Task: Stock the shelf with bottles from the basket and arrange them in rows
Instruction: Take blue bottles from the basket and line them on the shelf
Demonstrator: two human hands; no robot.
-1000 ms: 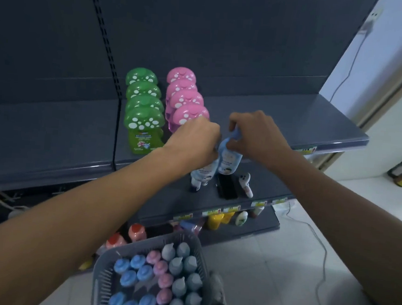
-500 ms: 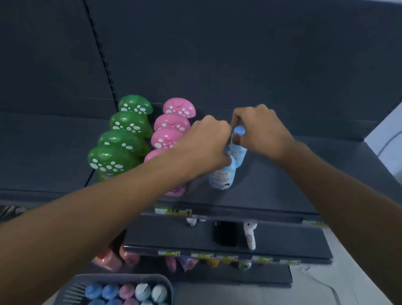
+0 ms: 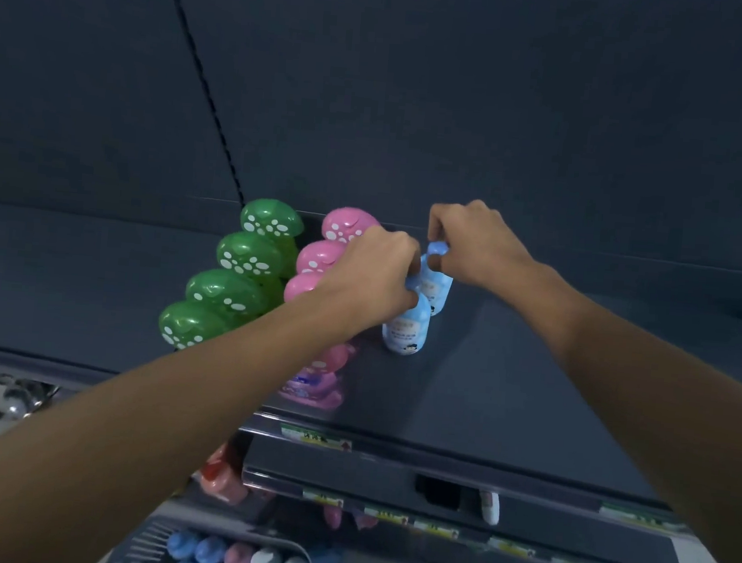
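Observation:
Two small light-blue bottles stand on the dark shelf (image 3: 530,382), one behind the other, just right of the pink row. My left hand (image 3: 372,277) grips the cap of the near blue bottle (image 3: 407,333). My right hand (image 3: 474,245) pinches the cap of the far blue bottle (image 3: 437,286). Both bottles are upright with their bases on the shelf. The grey basket (image 3: 153,548) at the bottom edge holds several blue, pink and pale capped bottles.
A row of green mushroom-cap bottles (image 3: 226,287) and a row of pink ones (image 3: 318,255) stand to the left on the same shelf. Lower shelves (image 3: 432,490) with price tags hold a few small items. The shelf's back panel rises behind.
Both hands carried the two blue bottles up from in front of the lower shelves onto the upper shelf and set them beside the pink row. The view tilted up, so the basket dropped low.

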